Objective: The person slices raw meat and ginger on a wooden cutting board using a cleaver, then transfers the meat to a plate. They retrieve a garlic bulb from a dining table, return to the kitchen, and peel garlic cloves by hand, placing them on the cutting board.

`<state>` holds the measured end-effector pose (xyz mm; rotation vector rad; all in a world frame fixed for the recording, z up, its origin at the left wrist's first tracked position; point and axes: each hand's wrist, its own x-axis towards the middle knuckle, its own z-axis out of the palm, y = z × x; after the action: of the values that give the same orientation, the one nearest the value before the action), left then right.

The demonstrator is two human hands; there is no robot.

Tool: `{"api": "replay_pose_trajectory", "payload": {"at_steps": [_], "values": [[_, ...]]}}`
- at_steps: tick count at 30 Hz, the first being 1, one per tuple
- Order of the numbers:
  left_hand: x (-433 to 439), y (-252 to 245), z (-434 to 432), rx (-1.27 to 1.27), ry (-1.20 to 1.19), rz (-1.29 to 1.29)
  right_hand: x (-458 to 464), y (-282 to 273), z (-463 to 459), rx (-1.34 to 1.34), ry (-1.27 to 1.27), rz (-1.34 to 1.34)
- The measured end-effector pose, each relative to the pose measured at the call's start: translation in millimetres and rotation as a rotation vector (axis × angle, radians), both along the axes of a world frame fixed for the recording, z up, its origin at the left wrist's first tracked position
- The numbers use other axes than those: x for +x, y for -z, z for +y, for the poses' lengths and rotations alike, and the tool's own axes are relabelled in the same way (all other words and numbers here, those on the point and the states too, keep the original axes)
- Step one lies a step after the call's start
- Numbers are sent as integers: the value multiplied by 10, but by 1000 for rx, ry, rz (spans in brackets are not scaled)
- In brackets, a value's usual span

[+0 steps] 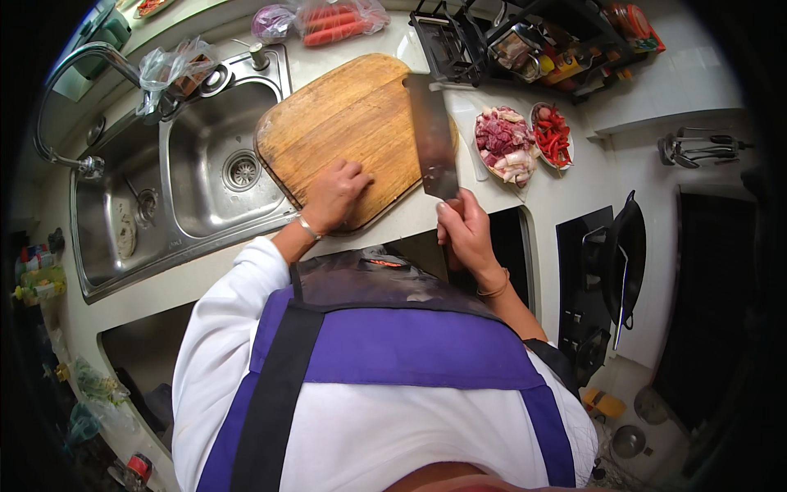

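Note:
A wooden cutting board (344, 117) lies on the white counter in front of me. My left hand (338, 194) rests on its near left part with the fingers curled; what is under them, if anything, is hidden. My right hand (466, 230) grips the handle of a cleaver (435, 141) at the board's right side. The broad dark blade points away from me, over the board's right edge, and looks slightly blurred. Right of the blade is a plate of cut raw meat (505, 138), dark red with paler pieces. Beside it stands a plate of red chillies (552, 136).
A double steel sink (209, 184) with a curved faucet (92, 165) is at left. Bagged carrots (335, 26) and a wrapped purple vegetable (272, 24) lie behind the board. A black rack (449, 40) holds jars and packets. At right, a wok (624, 264) sits on the stove.

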<state>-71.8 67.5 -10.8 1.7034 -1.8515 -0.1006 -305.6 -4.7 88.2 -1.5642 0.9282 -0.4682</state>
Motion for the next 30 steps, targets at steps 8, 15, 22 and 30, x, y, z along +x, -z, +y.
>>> {"api": "replay_pose_trajectory", "payload": {"at_steps": [8, 15, 22, 30], "values": [[62, 85, 99, -165, -145, 2, 254, 252, -415, -468, -430, 326], [-172, 96, -123, -188, -290, -70, 394, 363, -709, -500, -554, 529], [-227, 65, -186, -125, -314, -93, 406, 338, -854, -693, -628, 521], [-219, 87, -234, -182, -269, -123, 475, 187, -1048, -847, -794, 500]]}}
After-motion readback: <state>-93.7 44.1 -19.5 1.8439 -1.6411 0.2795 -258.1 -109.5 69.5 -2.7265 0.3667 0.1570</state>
